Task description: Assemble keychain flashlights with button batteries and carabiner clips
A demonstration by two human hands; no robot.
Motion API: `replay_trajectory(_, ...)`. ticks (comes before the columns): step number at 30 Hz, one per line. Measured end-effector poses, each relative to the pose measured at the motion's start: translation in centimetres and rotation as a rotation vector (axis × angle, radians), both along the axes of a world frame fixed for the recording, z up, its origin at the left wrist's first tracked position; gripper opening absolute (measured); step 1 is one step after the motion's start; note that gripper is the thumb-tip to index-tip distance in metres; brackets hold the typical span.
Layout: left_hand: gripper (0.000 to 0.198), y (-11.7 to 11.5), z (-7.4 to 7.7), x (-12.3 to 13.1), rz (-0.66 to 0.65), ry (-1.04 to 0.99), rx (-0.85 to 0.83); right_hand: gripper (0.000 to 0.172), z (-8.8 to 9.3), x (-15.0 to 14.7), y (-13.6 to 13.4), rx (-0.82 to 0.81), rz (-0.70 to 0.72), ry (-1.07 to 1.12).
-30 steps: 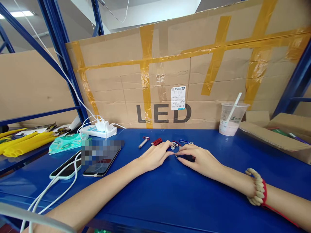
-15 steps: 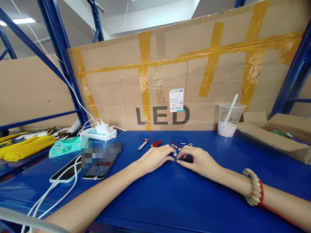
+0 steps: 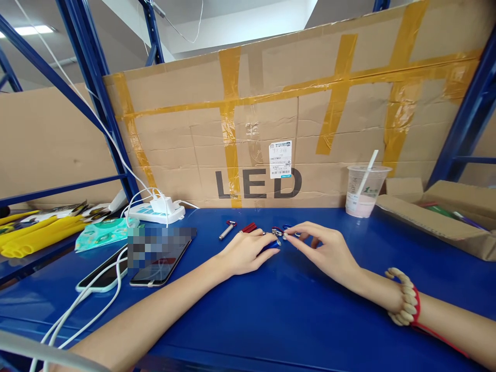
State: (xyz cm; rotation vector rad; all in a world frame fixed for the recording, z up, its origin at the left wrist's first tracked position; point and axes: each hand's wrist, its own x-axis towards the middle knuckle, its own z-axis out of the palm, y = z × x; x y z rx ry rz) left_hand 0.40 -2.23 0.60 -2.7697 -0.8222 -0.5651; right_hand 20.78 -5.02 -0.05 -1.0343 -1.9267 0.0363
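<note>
My left hand [image 3: 248, 252] lies palm down on the blue table [image 3: 271, 315], fingers stretched toward a small heap of keychain parts [image 3: 279, 233]. My right hand [image 3: 321, 248] is lifted a little, thumb and forefinger pinched on a small silver piece at the edge of that heap. A silver mini flashlight [image 3: 227, 230] and a red one [image 3: 249, 227] lie just left of the heap. A beaded bracelet [image 3: 405, 303] sits on my right wrist.
A taped cardboard sheet marked LED [image 3: 271, 129] stands behind. A plastic cup with a straw [image 3: 364, 190] and an open carton [image 3: 445, 217] are at the right. Two phones [image 3: 132, 263] on white cables, a power strip [image 3: 155, 211] and a wipes pack [image 3: 103, 232] lie left.
My right hand rose off the table and moved back toward the heap, closing thumb and forefinger on a small silver piece. My left hand barely shifted.
</note>
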Motion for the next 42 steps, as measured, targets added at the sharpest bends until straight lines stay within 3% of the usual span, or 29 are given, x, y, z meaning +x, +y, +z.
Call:
replay_trajectory(7,0.033,-0.2,0.0,0.1,-0.014,-0.003,-0.018,0.021,-0.2,0.0,-0.2,0.124,0.162,-0.078)
replay_trajectory(14,0.030,-0.1,-0.2,0.1,-0.019,-0.008,0.011,0.027,0.3,-0.3,-0.6,-0.085,0.279,-0.051)
replay_trajectory(18,0.030,-0.1,-0.2,0.1,0.009,-0.061,0.047,0.027,0.2,0.0,0.1,-0.138,0.132,0.033)
replay_trajectory(22,0.030,0.1,-0.4,-0.1,0.105,-0.110,0.106,0.026,-0.3,1.0,1.8,-0.087,-0.019,-0.089)
replay_trajectory(25,0.028,0.2,-0.4,-0.1,0.093,-0.100,0.112,0.040,-1.1,1.5,2.6,-0.065,-0.066,-0.263)
replay_trajectory(29,0.023,0.1,-0.3,0.0,-0.021,-0.054,0.106,0.063,-1.9,1.5,2.6,-0.219,-0.186,-0.435)
replay_trajectory(32,0.023,0.0,-0.3,0.1,-0.059,-0.043,0.138,0.064,-2.0,1.3,2.3,-0.258,-0.161,-0.471)
replay_trajectory(37,0.023,0.1,-0.3,0.0,-0.057,-0.039,0.174,0.055,-1.6,1.1,2.1,-0.111,-0.012,-0.432)
replay_trajectory(42,0.021,0.1,-0.4,0.0,-0.068,-0.033,0.186,0.047,-1.8,1.2,2.3,-0.119,0.015,-0.395)
